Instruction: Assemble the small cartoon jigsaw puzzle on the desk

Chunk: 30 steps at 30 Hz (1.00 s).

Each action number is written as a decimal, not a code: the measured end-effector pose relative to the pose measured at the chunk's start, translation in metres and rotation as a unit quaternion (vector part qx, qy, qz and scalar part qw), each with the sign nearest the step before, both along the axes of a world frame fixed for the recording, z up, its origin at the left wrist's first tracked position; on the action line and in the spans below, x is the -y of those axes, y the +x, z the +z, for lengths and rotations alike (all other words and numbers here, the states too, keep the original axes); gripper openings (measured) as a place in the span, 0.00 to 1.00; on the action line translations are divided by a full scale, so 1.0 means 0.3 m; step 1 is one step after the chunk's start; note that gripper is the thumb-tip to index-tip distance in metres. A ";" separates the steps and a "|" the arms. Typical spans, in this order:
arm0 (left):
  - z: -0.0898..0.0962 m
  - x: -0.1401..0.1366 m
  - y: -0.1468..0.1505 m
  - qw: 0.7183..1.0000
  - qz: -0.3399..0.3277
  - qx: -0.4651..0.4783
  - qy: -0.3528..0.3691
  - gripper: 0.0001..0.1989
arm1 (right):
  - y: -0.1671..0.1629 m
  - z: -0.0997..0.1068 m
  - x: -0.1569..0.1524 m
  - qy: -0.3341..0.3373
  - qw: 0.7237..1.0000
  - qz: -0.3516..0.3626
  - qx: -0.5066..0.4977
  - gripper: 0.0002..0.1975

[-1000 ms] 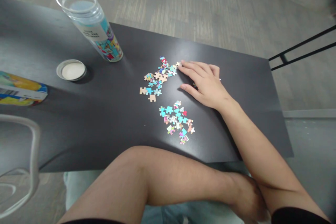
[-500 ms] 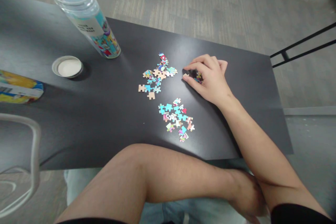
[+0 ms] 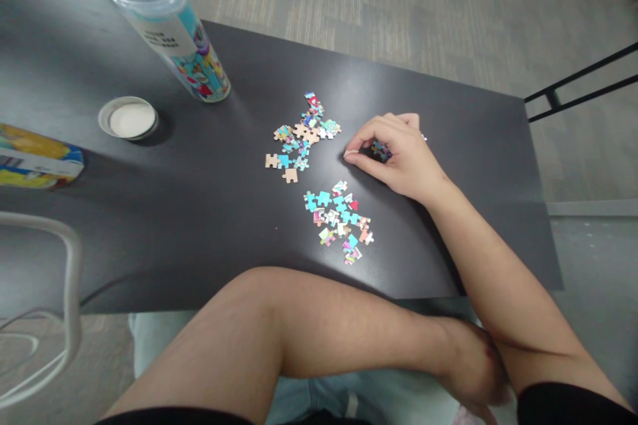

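My right hand (image 3: 399, 153) is over the right part of the dark table, with thumb and fingertips pinched on a small puzzle piece (image 3: 351, 153). Under its palm more puzzle pieces (image 3: 381, 150) show, partly hidden by the fingers. To its left lies a loose heap of puzzle pieces (image 3: 305, 135), some with the plain tan back up. Nearer to me spreads a second group of puzzle pieces (image 3: 341, 216), mostly blue, white and pink. My left hand (image 3: 471, 372) hangs low at the table's front edge beside my right forearm; its fingers are mostly hidden.
A clear tube with a printed label (image 3: 192, 60) stands on the dark table (image 3: 209, 212) at the back left. Near it lies a round lid (image 3: 130, 119). A yellow and blue can (image 3: 40, 156) and a white metal tube frame (image 3: 72, 292) are at the far left.
My right thumb and fingertips have closed together on the puzzle piece, and the fingers are more curled. The view has shifted slightly. My left arm keeps its pose.
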<state>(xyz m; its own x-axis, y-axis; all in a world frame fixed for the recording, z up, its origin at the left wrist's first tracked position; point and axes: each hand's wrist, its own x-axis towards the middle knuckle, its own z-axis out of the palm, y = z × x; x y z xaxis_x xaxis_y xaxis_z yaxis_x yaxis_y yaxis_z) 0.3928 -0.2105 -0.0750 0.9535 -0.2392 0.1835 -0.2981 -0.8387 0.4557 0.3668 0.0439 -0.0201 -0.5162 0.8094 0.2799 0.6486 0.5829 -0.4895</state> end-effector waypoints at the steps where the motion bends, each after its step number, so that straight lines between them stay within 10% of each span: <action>1: -0.009 0.008 0.007 0.998 -0.062 0.016 -0.021 0.35 | -0.001 0.002 0.002 0.004 1.000 0.014 -0.002 0.11; 7: -0.075 0.048 0.054 0.985 -0.145 0.042 -0.088 0.33 | -0.003 0.016 0.009 -0.012 0.994 0.108 -0.022 0.18; 30: -0.120 0.075 0.076 0.974 -0.133 0.078 -0.167 0.34 | -0.028 0.008 0.044 -0.004 0.998 0.035 0.047 0.17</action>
